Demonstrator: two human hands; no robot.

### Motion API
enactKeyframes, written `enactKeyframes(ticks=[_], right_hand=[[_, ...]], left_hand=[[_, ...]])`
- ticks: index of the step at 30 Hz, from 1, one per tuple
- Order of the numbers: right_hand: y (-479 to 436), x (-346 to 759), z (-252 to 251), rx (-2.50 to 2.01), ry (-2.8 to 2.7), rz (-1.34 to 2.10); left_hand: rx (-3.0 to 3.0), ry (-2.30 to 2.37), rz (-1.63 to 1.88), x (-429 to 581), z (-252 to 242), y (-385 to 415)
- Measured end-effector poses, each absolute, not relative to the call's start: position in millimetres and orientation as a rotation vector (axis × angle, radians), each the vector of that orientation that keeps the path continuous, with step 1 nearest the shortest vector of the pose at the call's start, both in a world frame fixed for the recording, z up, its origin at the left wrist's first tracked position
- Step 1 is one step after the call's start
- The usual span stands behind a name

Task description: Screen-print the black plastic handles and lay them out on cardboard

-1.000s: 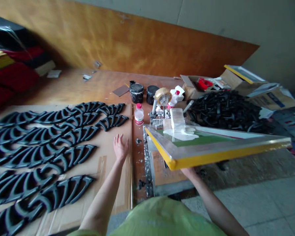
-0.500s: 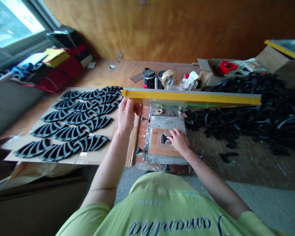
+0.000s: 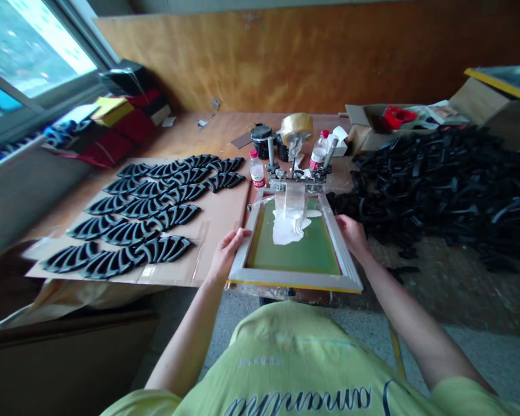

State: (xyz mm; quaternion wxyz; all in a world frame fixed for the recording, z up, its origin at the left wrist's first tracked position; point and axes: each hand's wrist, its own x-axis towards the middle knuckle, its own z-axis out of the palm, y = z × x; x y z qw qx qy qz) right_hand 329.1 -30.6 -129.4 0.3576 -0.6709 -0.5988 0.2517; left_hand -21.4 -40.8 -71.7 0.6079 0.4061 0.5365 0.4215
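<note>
Gripping the aluminium screen frame (image 3: 294, 278), now swung down flat, the left hand (image 3: 227, 252) and right hand (image 3: 352, 236) flank white ink (image 3: 286, 226).

The head camera looks forward and steeply down from just above the person's green T-shirt (image 3: 286, 358), close over the screen-printing frame (image 3: 294, 278) at lower centre, facing the wooden wall (image 3: 286, 58) at the top.

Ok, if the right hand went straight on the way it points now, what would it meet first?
The right rail of the metal screen frame, which the right hand is gripping. Beyond that rail lies the green mesh, though the hand's height above it is hard to judge from this view.
</note>
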Motion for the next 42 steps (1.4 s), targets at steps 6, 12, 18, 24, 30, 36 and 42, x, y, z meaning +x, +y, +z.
enactKeyframes(ticks=[6,12,18,24,30,36,42], right_hand=[[17,274,-91,-1.608,-2.075,0.131],[10,228,-103,-1.778,-2.460,0.238],[-48,220,-115,-1.685,-2.654,0.132],[-55,242,-104,-1.321,-2.831,0.244],[-46,233,-111,-1.465,-2.627,0.083],[-54,235,-114,-1.352,-2.648,0.161],[13,236,-66,-1.644,-2.302,0.121]], left_hand=[[0.940,1.240,0.859,-24,-159,-56],[1.056,1.375,0.808,-27,-196,-53],[1.064,1.315,0.779,-31,-207,-53],[1.095,1.303,0.772,-32,-209,-53],[1.121,1.361,0.786,-31,-203,-56],[1.068,1.360,0.802,-29,-197,-56],[0.877,1.219,0.863,-28,-145,-55]])
